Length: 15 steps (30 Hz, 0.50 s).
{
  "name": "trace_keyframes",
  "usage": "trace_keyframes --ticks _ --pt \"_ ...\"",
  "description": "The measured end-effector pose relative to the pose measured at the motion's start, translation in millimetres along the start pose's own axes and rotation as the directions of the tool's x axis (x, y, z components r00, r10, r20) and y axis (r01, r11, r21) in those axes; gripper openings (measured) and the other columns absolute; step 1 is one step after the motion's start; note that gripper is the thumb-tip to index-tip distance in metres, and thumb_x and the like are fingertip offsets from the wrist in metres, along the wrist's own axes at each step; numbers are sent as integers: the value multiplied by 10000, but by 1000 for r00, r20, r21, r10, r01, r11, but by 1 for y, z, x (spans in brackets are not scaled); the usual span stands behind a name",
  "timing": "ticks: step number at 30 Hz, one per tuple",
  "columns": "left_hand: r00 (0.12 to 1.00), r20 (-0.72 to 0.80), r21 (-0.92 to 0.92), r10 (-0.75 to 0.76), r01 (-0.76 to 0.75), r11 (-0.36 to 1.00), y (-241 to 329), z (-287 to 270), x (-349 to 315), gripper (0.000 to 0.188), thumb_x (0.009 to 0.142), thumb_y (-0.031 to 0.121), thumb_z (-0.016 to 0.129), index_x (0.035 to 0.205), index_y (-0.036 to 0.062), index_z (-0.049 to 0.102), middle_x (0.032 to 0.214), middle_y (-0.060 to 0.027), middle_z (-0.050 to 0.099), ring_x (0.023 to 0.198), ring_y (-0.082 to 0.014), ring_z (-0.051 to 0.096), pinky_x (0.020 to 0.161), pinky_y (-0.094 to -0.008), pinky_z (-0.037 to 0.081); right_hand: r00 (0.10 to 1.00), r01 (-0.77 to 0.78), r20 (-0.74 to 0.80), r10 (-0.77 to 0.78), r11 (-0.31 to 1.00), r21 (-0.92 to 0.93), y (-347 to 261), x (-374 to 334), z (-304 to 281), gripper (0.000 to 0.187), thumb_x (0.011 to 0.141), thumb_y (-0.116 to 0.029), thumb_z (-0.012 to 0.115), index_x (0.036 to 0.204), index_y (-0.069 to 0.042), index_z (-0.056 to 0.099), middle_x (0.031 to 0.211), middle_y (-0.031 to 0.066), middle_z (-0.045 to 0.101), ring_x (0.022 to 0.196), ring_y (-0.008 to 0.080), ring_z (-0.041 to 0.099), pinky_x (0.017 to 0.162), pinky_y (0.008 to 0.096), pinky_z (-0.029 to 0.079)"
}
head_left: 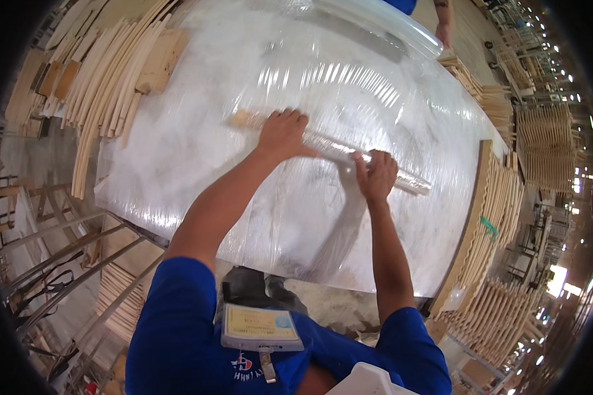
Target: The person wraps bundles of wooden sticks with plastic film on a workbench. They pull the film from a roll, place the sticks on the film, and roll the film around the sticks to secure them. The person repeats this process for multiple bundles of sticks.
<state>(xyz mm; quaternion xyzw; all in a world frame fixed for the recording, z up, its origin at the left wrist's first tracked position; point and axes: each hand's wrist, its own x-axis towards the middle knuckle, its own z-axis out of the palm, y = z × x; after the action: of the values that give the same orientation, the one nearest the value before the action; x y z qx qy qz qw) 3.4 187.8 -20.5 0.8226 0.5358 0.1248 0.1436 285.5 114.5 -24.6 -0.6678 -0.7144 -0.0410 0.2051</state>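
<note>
A long, thin bundle wrapped in clear plastic film [333, 146] lies aslant across the middle of the worktable. Its pale wood-coloured left end [242, 119] shows past my left hand [283, 135], whose fingers curl over the bundle. Farther right, my right hand [377, 174] grips the same bundle with bent fingers. The film-covered right end sticks out beyond it. Under both hands spreads the table top [197, 178], covered with shiny clear film. What is inside the wrapping is hard to make out.
A large roll of clear film [389, 26] lies at the far edge, near another person's arm [443, 26]. Thin wooden strips [105, 72] are stacked at the left. More wooden pieces [491, 224] line the right edge. A metal frame [79, 243] stands at the lower left.
</note>
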Motion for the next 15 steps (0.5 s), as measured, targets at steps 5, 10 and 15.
trace_keyframes --ticks 5,10,15 --pt "977 209 21 -45 42 999 26 -14 -89 1014 606 840 845 1172 9 712 1171 -147 712 1183 -320 655 1044 -450 483 997 -64 -29 66 994 88 -37 -96 -32 489 954 -483 784 1154 -46 699 1079 171 672 1041 368 614 1020 534 449" --pt "968 -248 23 41 -36 999 10 -11 -98 1005 577 865 831 1126 33 704 1044 -105 670 1107 -301 627 1048 -445 442 1000 14 20 -19 975 221 -88 -149 -22 906 996 -457 733 1657 24 342 1710 294 330 1600 528 248 1292 660 200" --pt "897 -439 -191 -55 -34 981 11 5 -41 441 943 531 761 1051 104 741 1071 -92 659 1103 -307 612 1098 -481 418 998 -62 -12 62 998 -4 -51 -31 25 936 1020 -537 661 1689 12 302 1754 281 274 1630 523 194 1298 677 151"
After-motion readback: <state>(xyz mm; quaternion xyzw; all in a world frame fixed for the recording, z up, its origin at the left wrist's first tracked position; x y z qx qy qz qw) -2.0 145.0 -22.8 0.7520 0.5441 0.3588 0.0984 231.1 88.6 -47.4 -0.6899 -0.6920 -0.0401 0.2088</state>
